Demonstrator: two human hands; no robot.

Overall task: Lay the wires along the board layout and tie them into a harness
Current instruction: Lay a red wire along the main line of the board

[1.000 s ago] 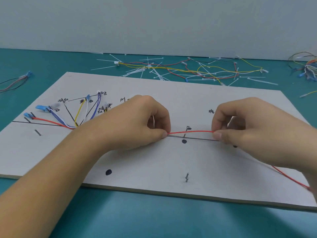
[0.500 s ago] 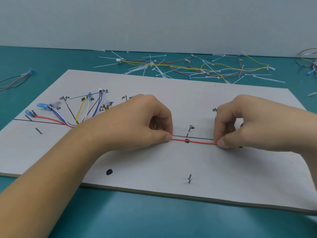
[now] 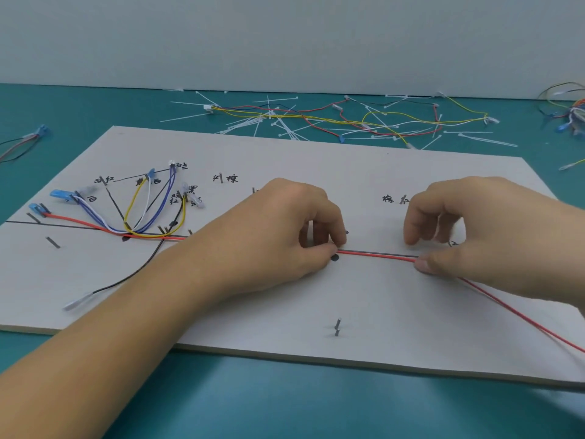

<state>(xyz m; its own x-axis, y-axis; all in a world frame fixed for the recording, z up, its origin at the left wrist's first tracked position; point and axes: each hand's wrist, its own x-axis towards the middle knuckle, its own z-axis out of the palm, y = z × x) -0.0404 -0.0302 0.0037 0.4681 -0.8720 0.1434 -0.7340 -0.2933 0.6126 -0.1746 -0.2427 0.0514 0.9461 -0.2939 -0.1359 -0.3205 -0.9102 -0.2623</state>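
Observation:
A white layout board (image 3: 380, 172) lies on the teal table, marked with black lines, labels and small pins. A red wire (image 3: 376, 255) runs from a blue connector (image 3: 35, 209) at the far left, along the drawn line, and off the board's right edge. My left hand (image 3: 285, 236) pinches the red wire at mid-board. My right hand (image 3: 474, 229) pinches it a short way to the right, pressing it against the board. Yellow, white, blue and black wires (image 3: 142, 213) fan out at the left.
Loose white cable ties and spare wires (image 3: 316, 122) are strewn on the table behind the board. More wire bundles lie at the far right (image 3: 569, 112) and far left (image 3: 22, 141). A pin (image 3: 337, 326) stands near the board's front edge.
Both hands lowered the red wire from just above the drawn line down onto the board. The camera view shifted slightly, and the wire's tail shows again at the right.

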